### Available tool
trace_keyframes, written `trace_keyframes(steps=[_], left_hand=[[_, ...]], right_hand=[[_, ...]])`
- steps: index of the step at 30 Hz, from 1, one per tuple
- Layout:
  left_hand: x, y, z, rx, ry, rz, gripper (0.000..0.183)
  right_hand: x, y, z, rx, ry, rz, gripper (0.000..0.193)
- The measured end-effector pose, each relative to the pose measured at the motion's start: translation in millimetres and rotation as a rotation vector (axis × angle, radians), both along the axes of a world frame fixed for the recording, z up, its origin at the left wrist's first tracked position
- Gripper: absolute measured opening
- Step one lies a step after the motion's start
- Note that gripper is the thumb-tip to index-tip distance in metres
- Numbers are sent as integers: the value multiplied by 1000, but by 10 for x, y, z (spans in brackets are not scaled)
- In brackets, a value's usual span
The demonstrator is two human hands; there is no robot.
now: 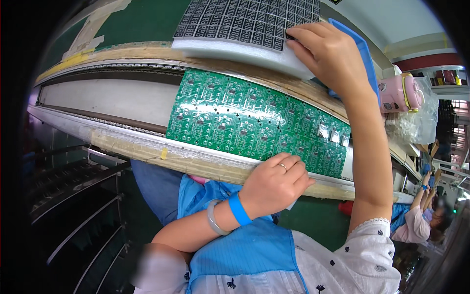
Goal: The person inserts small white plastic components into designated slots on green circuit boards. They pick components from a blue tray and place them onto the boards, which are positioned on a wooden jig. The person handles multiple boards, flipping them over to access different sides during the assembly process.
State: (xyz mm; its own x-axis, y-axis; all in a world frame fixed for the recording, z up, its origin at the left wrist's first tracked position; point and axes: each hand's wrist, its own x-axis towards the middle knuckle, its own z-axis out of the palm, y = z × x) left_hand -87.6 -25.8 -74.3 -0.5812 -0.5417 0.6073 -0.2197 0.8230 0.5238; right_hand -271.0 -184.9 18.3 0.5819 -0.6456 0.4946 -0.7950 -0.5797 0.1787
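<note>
A green printed circuit board panel [230, 117] lies in the rail track before me. Three small shiny pale rectangular parts [334, 136] sit near its right end. My left hand [276, 181], with a ring, rests at the panel's near edge, its fingers curled; what they may hold is hidden. Beyond the panel, my right hand [333, 56] reaches to the right edge of a dense array of black seven-segment displays [245, 22]. Its thumb and fingertips pinch a dark display module [290, 34] there. White foam [235, 53] lies under the array.
Metal rails [127, 128] with taped wooden edges run left to right. A blue bin [360, 44] stands behind my right hand, with a pink bottle [399, 93] and a clear plastic bag [423, 115] farther right. A dark rack [83, 196] is at lower left. Another person [416, 220] works at far right.
</note>
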Motion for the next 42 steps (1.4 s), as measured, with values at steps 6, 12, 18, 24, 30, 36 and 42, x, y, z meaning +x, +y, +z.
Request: trace_keyframes(steps=[6,12,18,24,30,36,42], left_hand=[[-1,-9,6,11,-1,-9,18],[15,-37,70,155,105,-31,23],[219,-59,391,1289,707,-138,26],[289,-77,325,1608,569,-337,27],[287,-40,308,1635,477,-386,24],[268,-100,359,771,112,-76,20],[250,-123,109,101,11,11,25]], right_hand=[[-1,-1,-136,-195,12,20,16],[-8,251,-165,-258,-288,-21,20],[203,1389,-13,31,-267,118,31],[148,1795,-208,140,-389,90,32],[-14,1889,-64,571,-664,86,31],[-211,1641,-288,475,-656,-60,25],[-263,1493,-519,308,-358,-221,19]])
